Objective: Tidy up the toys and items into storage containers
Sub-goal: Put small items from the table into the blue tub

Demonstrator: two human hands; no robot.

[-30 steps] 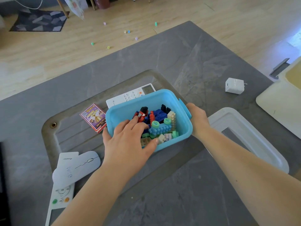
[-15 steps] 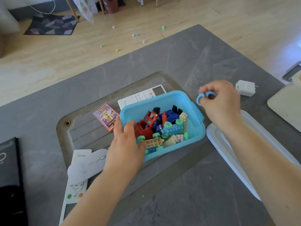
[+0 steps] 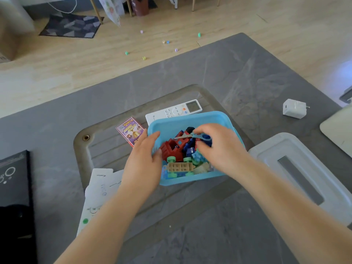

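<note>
Right hand [image 3: 219,147] grips blue-handled scissors [image 3: 198,136] over blue bin [image 3: 190,119], evidently depositing them among bricks. Left hand [image 3: 146,159], fingers relaxed, steadies bin wall against shifting.

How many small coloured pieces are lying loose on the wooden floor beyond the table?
7 visible: pink, green, cream beside blue, lilac, green, yellow-green. The table edge may hide more.

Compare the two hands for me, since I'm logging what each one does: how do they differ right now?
The right hand pinches small blue-handled scissors over the toys; the left hand holds nothing. The left hand lies with straight fingers against the blue bin's left wall, while the right hand reaches down into the bin. Both are at the same bin.
</note>
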